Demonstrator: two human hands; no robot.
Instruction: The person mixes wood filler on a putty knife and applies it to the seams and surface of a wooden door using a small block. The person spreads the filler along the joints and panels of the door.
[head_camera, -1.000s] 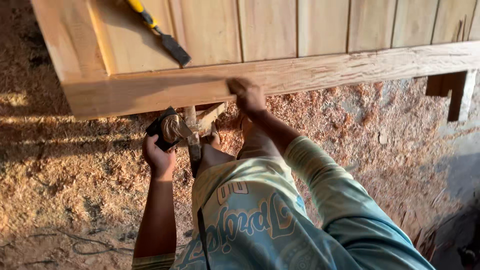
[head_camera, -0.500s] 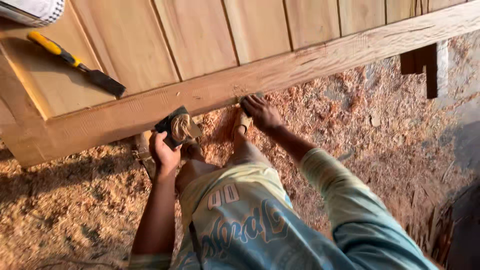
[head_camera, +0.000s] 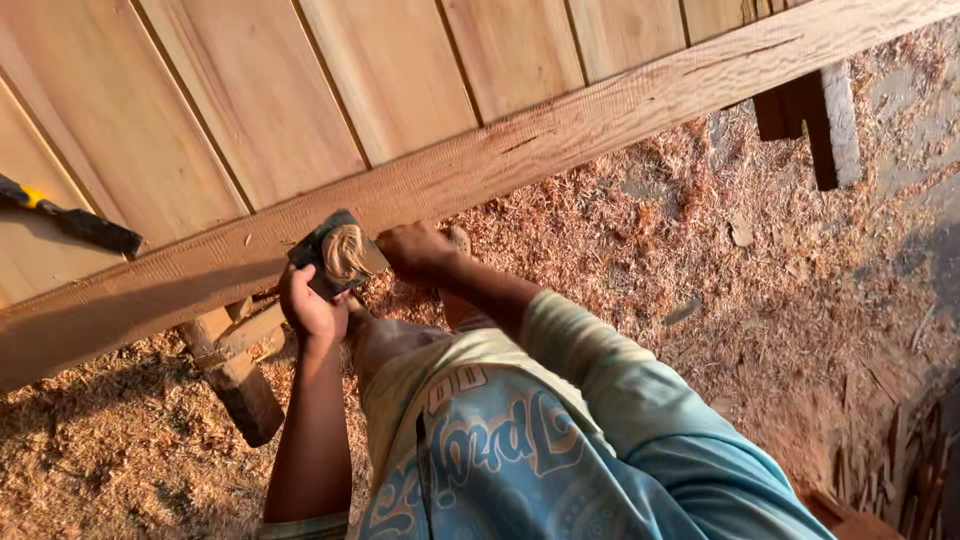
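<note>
A hand plane (head_camera: 335, 255) is being gripped at its rear by the left hand (head_camera: 312, 305), fingers closed around it, and is being held against the edge of the long beam (head_camera: 560, 135) — a curl of shaving is sitting on top of it. The right hand (head_camera: 415, 250) is being pressed to the plane's front, just beside the beam's lower edge. A chisel (head_camera: 70, 222) is lying on the boards (head_camera: 330, 90), well apart. Sawdust (head_camera: 700, 260) is covering the ground — a wooden leg (head_camera: 235, 375) is standing in it.
</note>
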